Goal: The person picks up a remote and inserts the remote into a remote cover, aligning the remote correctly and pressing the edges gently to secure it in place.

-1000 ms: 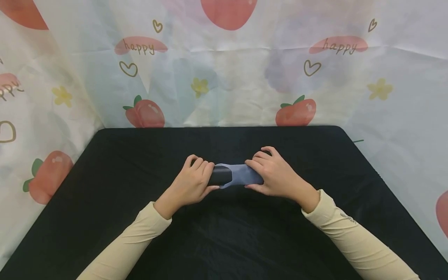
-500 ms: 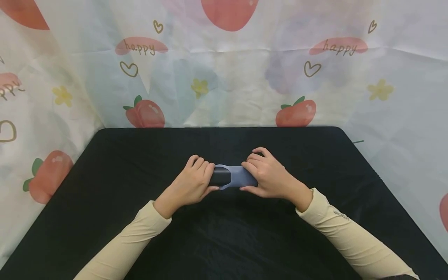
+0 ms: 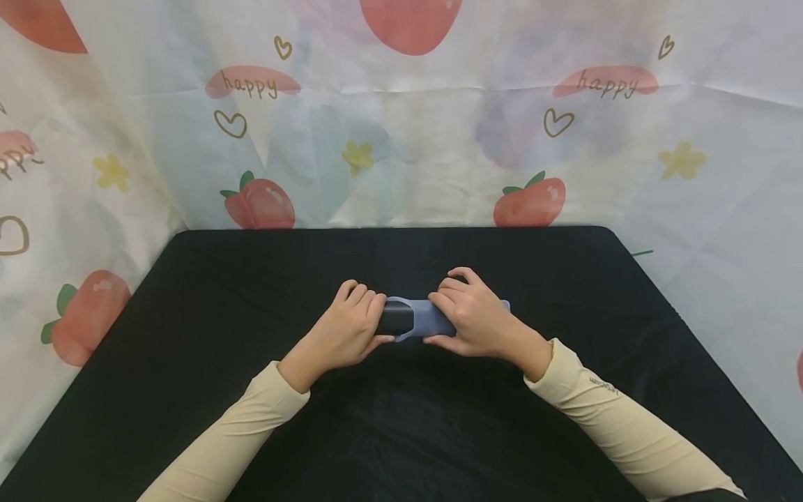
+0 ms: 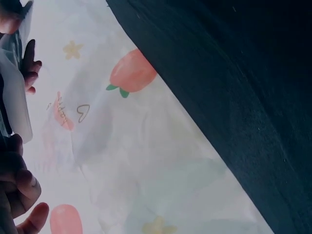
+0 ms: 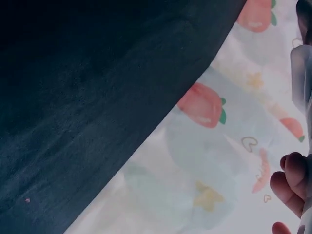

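Landmark for these notes: one blue piece (image 3: 426,319), held over the tabletop (image 3: 401,425). From the head view I can't tell whether it touches the black surface beneath.

Count in hand: two pieces, one blue, one dark. The dark piece (image 3: 396,318) lies just left of the blue piece and meets it, blue edging showing along its far and near sides. How deep the two overlap, I can't tell.

Hands: two, one at each end. Left hand (image 3: 350,326), left of the blue piece: grip clamped on the dark piece, thumb along the near side, by the blue rim. Right hand (image 3: 479,317), over the right part of the blue piece: grip clamped on it, thumb at its near edge; a short blue end shows beyond the hand. My wrist views catch only slices of fingers and pieces.

Cream sleeves, two: left sleeve (image 3: 238,425) and right sleeve (image 3: 621,418), both nearer the wearer than the blue piece.

Well beyond the blue piece, one printed backdrop (image 3: 420,132). I count three yellow flowers, six red fruits (several cut off), and two whole "happy" labels plus one clipped.
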Demonstrator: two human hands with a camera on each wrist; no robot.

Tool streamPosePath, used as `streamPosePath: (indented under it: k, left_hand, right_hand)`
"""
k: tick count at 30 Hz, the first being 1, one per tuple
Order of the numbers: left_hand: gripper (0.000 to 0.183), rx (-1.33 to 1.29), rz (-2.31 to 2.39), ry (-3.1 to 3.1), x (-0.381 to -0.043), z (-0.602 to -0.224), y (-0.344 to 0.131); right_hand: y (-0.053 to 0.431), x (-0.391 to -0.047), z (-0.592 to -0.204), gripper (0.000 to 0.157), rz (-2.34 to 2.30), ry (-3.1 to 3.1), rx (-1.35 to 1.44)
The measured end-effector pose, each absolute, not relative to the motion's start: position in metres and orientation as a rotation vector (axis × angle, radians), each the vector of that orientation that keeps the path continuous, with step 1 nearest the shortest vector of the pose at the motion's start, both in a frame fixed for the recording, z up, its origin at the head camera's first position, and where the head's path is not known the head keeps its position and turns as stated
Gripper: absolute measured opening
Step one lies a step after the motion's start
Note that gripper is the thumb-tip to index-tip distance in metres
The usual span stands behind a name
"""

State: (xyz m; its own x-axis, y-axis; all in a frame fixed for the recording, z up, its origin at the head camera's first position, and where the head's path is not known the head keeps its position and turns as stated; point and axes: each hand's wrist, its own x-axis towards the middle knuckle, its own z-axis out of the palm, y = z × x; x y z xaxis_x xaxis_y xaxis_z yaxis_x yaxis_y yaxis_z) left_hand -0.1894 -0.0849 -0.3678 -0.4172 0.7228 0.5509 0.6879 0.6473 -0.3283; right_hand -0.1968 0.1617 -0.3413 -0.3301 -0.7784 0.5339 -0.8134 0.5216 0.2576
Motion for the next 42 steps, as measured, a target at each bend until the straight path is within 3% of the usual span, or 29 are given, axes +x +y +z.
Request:
streamPosePath:
  k: [4, 11, 16, 26, 33, 42]
  left_hand:
    - [0.055, -1.082, 0.053, -2.182, -0.189, -0.365, -0.087]
    - [0.052, -1.07, -0.002, -2.143, -0.188, -0.361, -0.098]
    - [0.062, -1.061, -0.048, -2.109, -0.187, -0.36, -0.103]
    - [0.062, -1.134, -0.062, -2.067, -0.187, -0.363, -0.099]
    - [0.06, -1.159, -0.068, -2.096, -0.185, -0.363, -0.099]
    - [0.053, -1.164, -0.064, -2.104, -0.184, -0.366, -0.096]
  right_hand:
    - [0.164, -0.192, -0.336, 0.059, 0.064, -2.191, 1.258]
    - [0.187, -0.187, -0.317, 0.085, -0.051, -2.265, 1.205]
    - [0.204, -0.19, -0.316, 0.068, 0.007, -2.16, 1.267]
    - [0.2, -0.193, -0.325, 0.044, 0.134, -1.976, 1.416]
    - [0.195, -0.195, -0.334, 0.054, 0.177, -1.955, 1.41]
    - [0.19, -0.197, -0.339, 0.047, 0.156, -1.971, 1.42]
